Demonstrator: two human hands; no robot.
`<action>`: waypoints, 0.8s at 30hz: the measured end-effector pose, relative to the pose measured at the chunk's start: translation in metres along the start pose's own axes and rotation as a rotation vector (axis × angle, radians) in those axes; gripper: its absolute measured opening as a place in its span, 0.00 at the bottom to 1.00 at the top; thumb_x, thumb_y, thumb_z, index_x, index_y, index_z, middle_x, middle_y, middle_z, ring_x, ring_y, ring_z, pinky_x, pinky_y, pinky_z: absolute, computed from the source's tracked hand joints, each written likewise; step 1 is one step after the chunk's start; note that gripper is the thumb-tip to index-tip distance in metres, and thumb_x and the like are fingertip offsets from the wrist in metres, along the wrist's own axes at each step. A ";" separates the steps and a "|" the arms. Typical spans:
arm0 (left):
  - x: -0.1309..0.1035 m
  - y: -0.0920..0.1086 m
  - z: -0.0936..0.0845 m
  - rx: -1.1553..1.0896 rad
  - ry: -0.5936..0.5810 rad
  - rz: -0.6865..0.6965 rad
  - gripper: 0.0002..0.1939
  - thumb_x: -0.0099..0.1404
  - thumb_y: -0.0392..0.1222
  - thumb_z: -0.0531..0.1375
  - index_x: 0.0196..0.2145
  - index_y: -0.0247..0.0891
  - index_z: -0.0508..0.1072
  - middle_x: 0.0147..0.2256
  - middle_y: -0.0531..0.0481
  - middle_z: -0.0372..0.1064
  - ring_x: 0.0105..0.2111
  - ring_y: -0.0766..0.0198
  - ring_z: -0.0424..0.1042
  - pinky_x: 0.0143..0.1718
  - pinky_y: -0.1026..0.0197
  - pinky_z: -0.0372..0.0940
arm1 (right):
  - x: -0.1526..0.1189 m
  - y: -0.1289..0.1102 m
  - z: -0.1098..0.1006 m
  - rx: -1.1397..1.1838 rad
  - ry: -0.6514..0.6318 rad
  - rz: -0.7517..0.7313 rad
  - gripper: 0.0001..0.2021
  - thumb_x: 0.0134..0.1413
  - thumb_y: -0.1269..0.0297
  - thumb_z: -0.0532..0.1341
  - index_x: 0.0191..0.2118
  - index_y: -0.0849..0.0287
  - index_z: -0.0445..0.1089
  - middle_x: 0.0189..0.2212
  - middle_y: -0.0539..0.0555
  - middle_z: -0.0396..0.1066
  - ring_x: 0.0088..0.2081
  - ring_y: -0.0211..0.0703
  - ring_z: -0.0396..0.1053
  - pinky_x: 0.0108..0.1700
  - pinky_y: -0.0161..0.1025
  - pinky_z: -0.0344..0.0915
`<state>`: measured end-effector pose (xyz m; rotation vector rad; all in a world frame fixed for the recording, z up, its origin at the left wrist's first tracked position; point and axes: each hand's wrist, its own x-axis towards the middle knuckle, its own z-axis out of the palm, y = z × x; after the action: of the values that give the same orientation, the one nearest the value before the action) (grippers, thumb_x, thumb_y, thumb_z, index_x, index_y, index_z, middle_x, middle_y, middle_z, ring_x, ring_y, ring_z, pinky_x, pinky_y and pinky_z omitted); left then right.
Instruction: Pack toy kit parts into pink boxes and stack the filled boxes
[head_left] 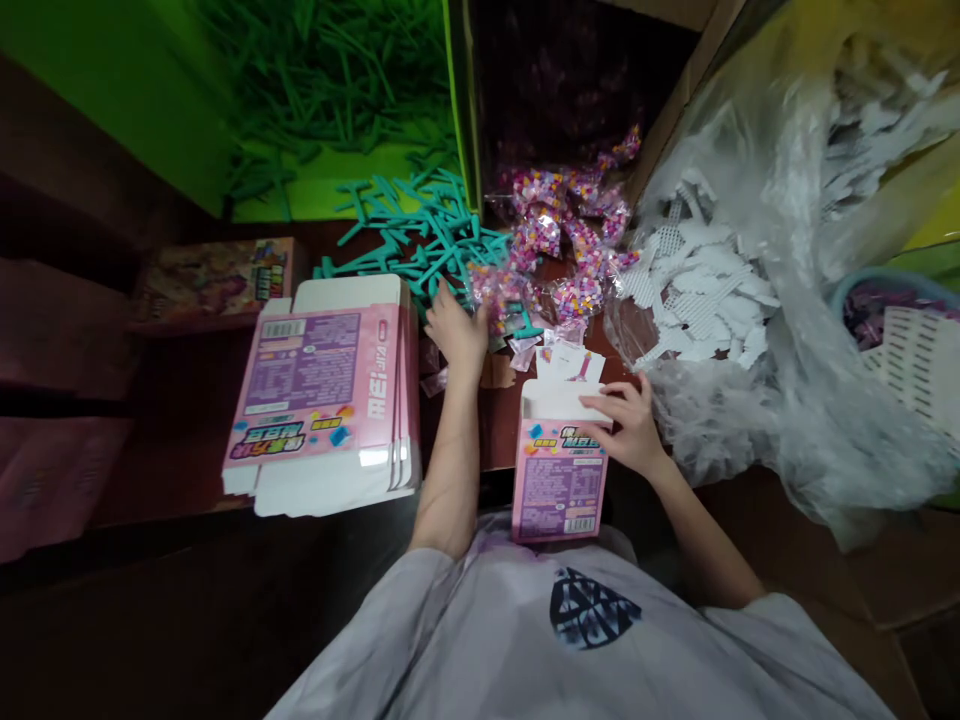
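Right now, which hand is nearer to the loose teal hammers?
Left: the left hand is at the near edge of the teal hammers; the right hand is farther off, to their right, at the open pink box.

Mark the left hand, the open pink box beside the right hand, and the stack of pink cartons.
Left hand (459, 335): head view, on the back of the hand.
Open pink box (561, 485): head view, on its printed panel.
Stack of pink cartons (322, 385): head view, on the top carton's printed face.

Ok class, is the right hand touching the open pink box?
Touching. The head view shows the right hand with fingers against the open pink box, near its top.
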<state>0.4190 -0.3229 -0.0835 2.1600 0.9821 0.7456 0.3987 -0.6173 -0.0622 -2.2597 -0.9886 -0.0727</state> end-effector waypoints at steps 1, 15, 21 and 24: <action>0.007 -0.003 0.004 0.030 -0.051 -0.031 0.29 0.59 0.46 0.64 0.56 0.34 0.67 0.51 0.34 0.69 0.52 0.43 0.67 0.55 0.44 0.58 | 0.010 0.006 -0.005 -0.047 0.057 0.023 0.09 0.54 0.58 0.64 0.42 0.49 0.76 0.37 0.52 0.77 0.43 0.50 0.71 0.66 0.62 0.37; 0.001 -0.005 -0.003 -0.261 0.012 -0.034 0.20 0.56 0.33 0.62 0.47 0.31 0.68 0.44 0.40 0.71 0.43 0.59 0.72 0.44 0.62 0.66 | 0.155 0.123 -0.013 -0.648 0.158 0.353 0.23 0.54 0.56 0.64 0.52 0.66 0.67 0.47 0.69 0.69 0.51 0.62 0.58 0.53 0.59 0.49; -0.015 0.011 -0.029 -0.396 0.208 0.073 0.22 0.61 0.37 0.61 0.53 0.36 0.65 0.47 0.44 0.69 0.47 0.60 0.71 0.47 0.61 0.66 | 0.157 0.127 -0.014 -0.683 0.221 0.310 0.14 0.55 0.63 0.59 0.44 0.68 0.71 0.38 0.66 0.73 0.48 0.60 0.62 0.55 0.59 0.49; -0.007 0.017 -0.019 -0.598 0.184 -0.066 0.23 0.62 0.38 0.61 0.54 0.35 0.62 0.40 0.47 0.71 0.40 0.64 0.74 0.44 0.63 0.68 | 0.160 0.122 -0.025 -0.637 0.392 0.401 0.12 0.56 0.63 0.57 0.40 0.66 0.72 0.34 0.64 0.73 0.46 0.57 0.65 0.56 0.59 0.50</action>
<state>0.4087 -0.3315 -0.0609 1.5556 0.7849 1.0626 0.6000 -0.5909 -0.0626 -2.8134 -0.3076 -0.7117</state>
